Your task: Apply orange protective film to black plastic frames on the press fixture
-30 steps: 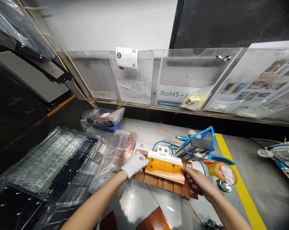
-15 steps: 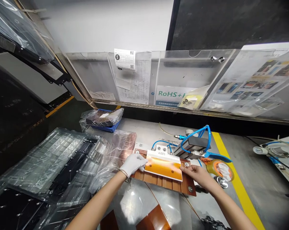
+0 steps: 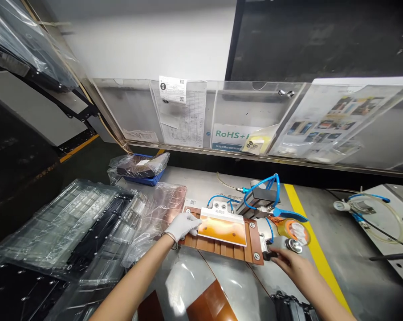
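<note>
A shiny amber film sheet [image 3: 222, 230] lies over a white block labelled JJ-25070 [image 3: 219, 212], on a brown grooved fixture plate [image 3: 214, 252] with round metal fasteners at its corners. My left hand [image 3: 184, 226], in a white glove, pinches at the left edge of the amber film; its thumb tip is partly hidden. To the right of the plate, my bare right hand [image 3: 289, 262] has its fingers closed on a small black knob [image 3: 270, 256] by the fixture's right end. Beside that hand stands a round silver-topped part [image 3: 294, 245].
Blue air tubes [image 3: 264, 180] and a dark valve block [image 3: 259, 199] sit behind the fixture. A tape roll [image 3: 295, 230] lies near the yellow line [image 3: 316, 256]. Bagged black parts [image 3: 101, 232] cover the left side. Amber sheets [image 3: 212, 303] lie in front, black parts [image 3: 290, 306] at front right.
My right hand has left the right edge of the amber film and moved down and right to the black knob. The left hand stays at the film's left edge. The view has shifted slightly.
</note>
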`<act>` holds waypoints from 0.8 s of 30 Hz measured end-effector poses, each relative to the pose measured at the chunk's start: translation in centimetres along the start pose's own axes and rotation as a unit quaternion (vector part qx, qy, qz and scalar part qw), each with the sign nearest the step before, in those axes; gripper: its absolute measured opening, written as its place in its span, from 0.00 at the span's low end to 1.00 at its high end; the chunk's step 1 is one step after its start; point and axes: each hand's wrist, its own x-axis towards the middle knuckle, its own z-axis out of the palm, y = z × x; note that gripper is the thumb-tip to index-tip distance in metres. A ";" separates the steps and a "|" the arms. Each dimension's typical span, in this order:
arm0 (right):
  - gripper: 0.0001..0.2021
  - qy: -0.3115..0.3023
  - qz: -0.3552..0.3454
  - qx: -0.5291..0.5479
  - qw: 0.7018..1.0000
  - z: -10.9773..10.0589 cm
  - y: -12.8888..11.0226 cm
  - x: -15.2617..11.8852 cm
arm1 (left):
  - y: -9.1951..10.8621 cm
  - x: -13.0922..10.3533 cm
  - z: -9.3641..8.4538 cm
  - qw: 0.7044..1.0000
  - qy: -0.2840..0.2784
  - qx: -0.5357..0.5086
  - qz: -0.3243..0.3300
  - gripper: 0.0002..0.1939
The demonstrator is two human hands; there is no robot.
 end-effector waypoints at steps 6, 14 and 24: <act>0.29 0.027 0.035 -0.002 0.999 -0.1 -0.8 -1.3 | 0.3 -1.1 -1.9 0.996 0.054 0.073 -0.003 0.13; 0.37 0.029 0.222 0.065 0.972 -1.9 8.2 -12.6 | -4.2 -7.7 -0.4 0.989 0.018 0.142 0.047 0.20; 0.40 -0.034 0.223 0.151 0.962 4.0 9.4 -16.9 | -5.1 -14.2 24.1 0.957 -0.252 -0.134 0.053 0.36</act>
